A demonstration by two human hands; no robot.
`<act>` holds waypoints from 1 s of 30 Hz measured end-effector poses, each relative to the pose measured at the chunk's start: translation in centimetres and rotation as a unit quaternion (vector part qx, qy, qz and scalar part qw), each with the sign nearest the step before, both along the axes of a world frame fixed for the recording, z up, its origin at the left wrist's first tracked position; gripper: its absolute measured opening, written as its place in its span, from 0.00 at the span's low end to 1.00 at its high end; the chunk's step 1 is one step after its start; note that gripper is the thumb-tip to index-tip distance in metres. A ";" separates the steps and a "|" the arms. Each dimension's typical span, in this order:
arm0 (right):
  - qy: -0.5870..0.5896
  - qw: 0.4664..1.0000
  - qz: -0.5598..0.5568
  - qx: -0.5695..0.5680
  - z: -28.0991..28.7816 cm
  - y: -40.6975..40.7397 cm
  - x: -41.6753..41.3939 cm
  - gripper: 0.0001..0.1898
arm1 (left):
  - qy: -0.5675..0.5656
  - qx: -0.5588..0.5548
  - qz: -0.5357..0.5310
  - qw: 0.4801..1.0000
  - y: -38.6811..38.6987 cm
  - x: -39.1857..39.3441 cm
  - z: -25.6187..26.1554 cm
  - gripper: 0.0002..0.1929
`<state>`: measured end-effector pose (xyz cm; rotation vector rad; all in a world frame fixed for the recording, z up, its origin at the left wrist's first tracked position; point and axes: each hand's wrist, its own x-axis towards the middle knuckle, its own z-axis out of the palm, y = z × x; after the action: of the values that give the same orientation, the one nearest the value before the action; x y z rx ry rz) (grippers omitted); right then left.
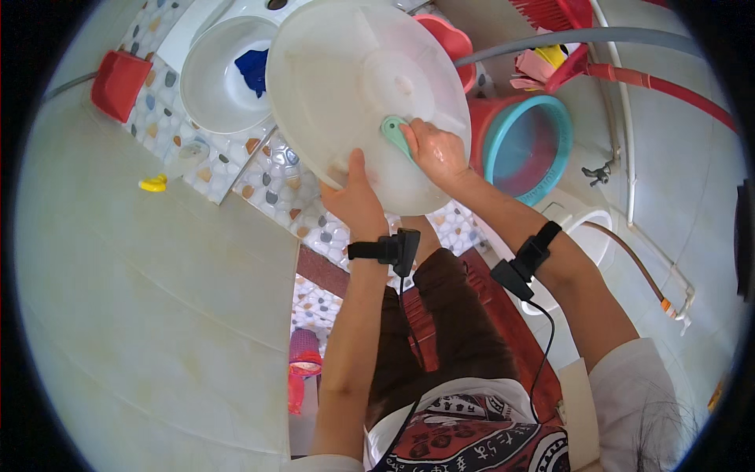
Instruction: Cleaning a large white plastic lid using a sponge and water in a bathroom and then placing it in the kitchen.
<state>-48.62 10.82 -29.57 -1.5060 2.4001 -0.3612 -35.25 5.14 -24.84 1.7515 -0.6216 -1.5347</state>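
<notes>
A large translucent white plastic basin (330,88) is tilted up in front of me, one broad face turned towards me. My left hand (358,197) grips its near rim, thumb on the facing side and fingers mostly hidden behind. In my right hand (437,150) is a mint-green plastic handle (396,131) with a hole at its end. I hold it against the basin's lower right face, and the tool's other end is hidden under my hand. The back of my right hand looks wet.
Left of the basin, a white bowl (203,88) holds a dark blue cloth (252,69). A red dustpan (121,82) lies farther left. At right stand a teal bucket (557,127), a grey hose (578,36) and a wall tap (598,174). Pebble-patterned tiles (277,194) cover the floor.
</notes>
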 end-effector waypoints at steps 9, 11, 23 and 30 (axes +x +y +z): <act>0.036 0.987 0.149 -0.053 0.7 1.2 -1.8 0.15 | -0.003 -0.004 -0.013 1.000 0.0 1.2 -0.4 0.19; 0.038 0.980 0.190 -0.047 -0.1 -1.0 -4.5 0.15 | -0.002 0.002 -0.033 0.999 0.2 1.2 -0.6 0.19; 0.087 0.962 0.256 0.032 0.0 3.4 -6.9 0.16 | -0.061 -0.074 0.001 0.995 -0.5 1.7 -1.2 0.19; 0.026 0.966 0.246 -0.075 0.4 -1.1 -4.5 0.16 | -0.032 -0.024 0.008 0.999 -2.3 0.5 -0.3 0.19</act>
<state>-53.07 9.73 -29.12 -2.1283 1.9705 -0.3959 -34.75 2.86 -25.18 1.7708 -0.6679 -1.4468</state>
